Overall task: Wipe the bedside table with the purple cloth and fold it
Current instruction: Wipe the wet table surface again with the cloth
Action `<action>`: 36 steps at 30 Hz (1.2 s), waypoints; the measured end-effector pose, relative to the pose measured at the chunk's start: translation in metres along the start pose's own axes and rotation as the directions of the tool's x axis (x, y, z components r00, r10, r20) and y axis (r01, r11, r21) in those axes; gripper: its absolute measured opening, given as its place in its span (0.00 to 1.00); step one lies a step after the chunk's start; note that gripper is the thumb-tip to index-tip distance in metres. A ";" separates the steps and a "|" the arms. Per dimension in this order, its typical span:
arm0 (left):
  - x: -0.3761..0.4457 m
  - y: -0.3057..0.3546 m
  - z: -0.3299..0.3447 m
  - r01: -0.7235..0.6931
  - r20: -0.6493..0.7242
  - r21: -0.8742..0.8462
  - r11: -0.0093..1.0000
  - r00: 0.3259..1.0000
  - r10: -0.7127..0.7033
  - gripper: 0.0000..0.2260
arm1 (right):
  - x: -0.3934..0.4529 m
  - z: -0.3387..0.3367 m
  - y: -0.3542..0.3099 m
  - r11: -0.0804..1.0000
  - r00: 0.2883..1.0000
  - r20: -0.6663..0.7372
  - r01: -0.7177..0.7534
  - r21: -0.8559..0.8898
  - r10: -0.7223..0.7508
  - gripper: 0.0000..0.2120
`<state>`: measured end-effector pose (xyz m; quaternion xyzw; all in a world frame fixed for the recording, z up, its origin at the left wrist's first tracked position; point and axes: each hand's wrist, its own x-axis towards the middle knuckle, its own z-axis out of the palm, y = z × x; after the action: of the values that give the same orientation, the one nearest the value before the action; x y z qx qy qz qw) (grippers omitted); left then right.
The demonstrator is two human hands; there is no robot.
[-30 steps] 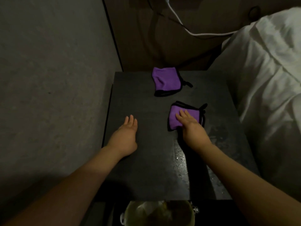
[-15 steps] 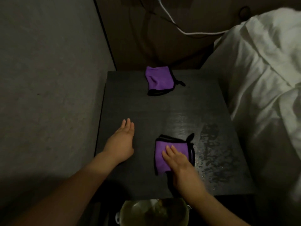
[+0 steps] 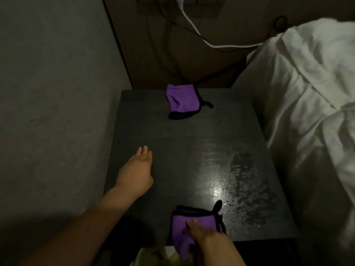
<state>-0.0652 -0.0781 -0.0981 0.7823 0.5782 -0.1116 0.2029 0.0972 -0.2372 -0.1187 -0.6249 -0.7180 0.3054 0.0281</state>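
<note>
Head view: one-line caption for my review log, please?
Right hand presses a purple cloth at the wet bedside table's near edge; left hand rests flat.

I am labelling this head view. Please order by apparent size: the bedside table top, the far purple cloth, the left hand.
1. bedside table top, clearly largest.
2. and 3. far purple cloth and left hand: look similar; the hand is nearer the camera, so unranked.

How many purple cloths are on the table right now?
2. One folded cloth lies at the table's far edge; the other cloth sits at the near edge under the right hand. None appear hidden.
</note>
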 end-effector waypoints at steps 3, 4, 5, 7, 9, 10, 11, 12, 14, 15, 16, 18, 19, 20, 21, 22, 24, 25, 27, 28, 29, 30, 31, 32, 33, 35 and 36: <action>0.009 0.005 -0.005 0.026 -0.128 -0.080 0.996 0.991 -0.036 0.26 | 0.007 -0.038 -0.001 0.971 0.999 0.053 -0.025 0.238 0.012 0.14; 0.015 0.007 -0.007 0.032 -0.186 -0.151 0.988 0.981 -0.060 0.24 | 0.012 -0.050 0.001 0.963 0.999 -0.005 -0.036 0.268 0.039 0.16; 0.022 0.012 -0.011 0.036 -0.249 -0.245 0.969 0.963 -0.099 0.22 | 0.016 -0.061 0.005 0.956 0.997 -0.045 -0.047 0.289 0.063 0.17; 0.044 0.024 -0.024 0.053 -0.354 -0.451 0.891 0.906 -0.234 0.18 | 0.026 -0.079 0.010 0.935 0.990 -0.133 0.002 0.354 0.048 0.15; 0.073 0.035 -0.044 0.125 -0.320 -0.643 0.756 0.853 -0.413 0.14 | 0.034 -0.095 0.011 0.916 0.976 -0.210 0.040 0.398 0.049 0.13; 0.090 0.040 -0.053 0.172 -0.263 -0.720 0.672 0.829 -0.494 0.12 | 0.037 -0.101 0.013 0.911 0.976 -0.213 0.041 0.411 0.052 0.14; 0.106 0.043 -0.062 0.214 -0.204 -0.776 0.593 0.805 -0.557 0.11 | 0.040 -0.106 0.015 0.903 0.975 -0.213 0.038 0.429 0.060 0.15; 0.122 0.047 -0.070 0.248 -0.146 -0.815 0.523 0.787 -0.600 0.10 | 0.043 -0.110 0.019 0.897 0.975 -0.212 0.040 0.440 0.061 0.16; 0.150 0.054 -0.082 0.304 -0.037 -0.853 0.425 0.776 -0.629 0.12 | 0.048 -0.119 0.031 0.886 0.983 -0.171 0.017 0.464 0.070 0.11; 0.161 0.058 -0.086 0.327 0.007 -0.856 0.400 0.781 -0.625 0.16 | 0.050 -0.124 0.036 0.883 0.989 -0.119 -0.019 0.469 0.085 0.09; 0.171 0.062 -0.088 0.346 0.035 -0.851 0.394 0.788 -0.615 0.20 | 0.052 -0.129 0.041 0.885 0.991 -0.087 -0.052 0.463 0.104 0.08; 0.186 0.070 -0.090 0.359 0.043 -0.839 0.409 0.794 -0.607 0.23 | 0.057 -0.132 0.048 0.883 0.989 -0.072 -0.083 0.463 0.131 0.07; 0.192 0.073 -0.090 0.362 0.041 -0.836 0.412 0.790 -0.612 0.23 | 0.060 -0.134 0.052 0.887 0.990 -0.050 -0.097 0.452 0.134 0.09; 0.197 0.074 -0.089 0.372 0.043 -0.833 0.409 0.781 -0.623 0.22 | 0.062 -0.133 0.056 0.885 0.990 -0.035 -0.109 0.452 0.139 0.11; 0.201 0.075 -0.087 0.387 0.047 -0.829 0.404 0.767 -0.639 0.22 | 0.063 -0.132 0.061 0.886 0.989 -0.034 -0.115 0.448 0.146 0.13; 0.205 0.074 -0.084 0.404 0.046 -0.821 0.402 0.750 -0.659 0.20 | 0.064 -0.132 0.065 0.890 0.988 -0.041 -0.114 0.441 0.146 0.15; 0.210 0.072 -0.080 0.420 0.005 -0.798 0.433 0.723 -0.691 0.15 | 0.067 -0.135 0.068 0.889 0.988 -0.070 -0.093 0.449 0.139 0.13; 0.211 0.072 -0.079 0.413 -0.034 -0.784 0.463 0.717 -0.697 0.13 | 0.069 -0.135 0.069 0.886 0.987 -0.087 -0.082 0.456 0.137 0.10; 0.213 0.072 -0.076 0.358 -0.130 -0.772 0.525 0.719 -0.682 0.11 | 0.072 -0.137 0.068 0.885 0.985 -0.096 -0.083 0.458 0.142 0.06; 0.212 0.072 -0.075 0.318 -0.174 -0.772 0.550 0.727 -0.664 0.10 | 0.074 -0.136 0.068 0.884 0.986 -0.100 -0.075 0.461 0.135 0.06; 0.210 0.072 -0.075 0.284 -0.209 -0.771 0.571 0.733 -0.647 0.09 | 0.076 -0.135 0.069 0.884 0.986 -0.110 -0.059 0.464 0.124 0.08; 0.208 0.071 -0.075 0.258 -0.241 -0.763 0.592 0.736 -0.632 0.09 | 0.078 -0.133 0.069 0.885 0.986 -0.121 -0.046 0.464 0.114 0.09; 0.205 0.068 -0.075 0.242 -0.274 -0.747 0.619 0.736 -0.619 0.09 | 0.080 -0.132 0.070 0.885 0.986 -0.127 -0.039 0.463 0.110 0.11; 0.203 0.063 -0.074 0.232 -0.308 -0.725 0.648 0.732 -0.607 0.09 | 0.081 -0.130 0.070 0.885 0.984 -0.135 -0.038 0.465 0.113 0.12; 0.202 0.056 -0.073 0.226 -0.342 -0.700 0.677 0.726 -0.597 0.09 | 0.082 -0.130 0.070 0.883 0.984 -0.139 -0.036 0.467 0.114 0.12; 0.198 0.040 -0.071 0.233 -0.389 -0.657 0.717 0.710 -0.587 0.09 | 0.083 -0.131 0.069 0.884 0.985 -0.142 -0.023 0.466 0.100 0.15; 0.196 0.031 -0.070 0.241 -0.407 -0.636 0.733 0.703 -0.584 0.09 | 0.084 -0.133 0.069 0.884 0.986 -0.143 -0.014 0.468 0.091 0.16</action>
<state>0.0195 0.1139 -0.1096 0.5294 0.7853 0.2555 0.1943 0.1954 -0.1047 -0.0718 -0.6418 -0.6020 0.4176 0.2264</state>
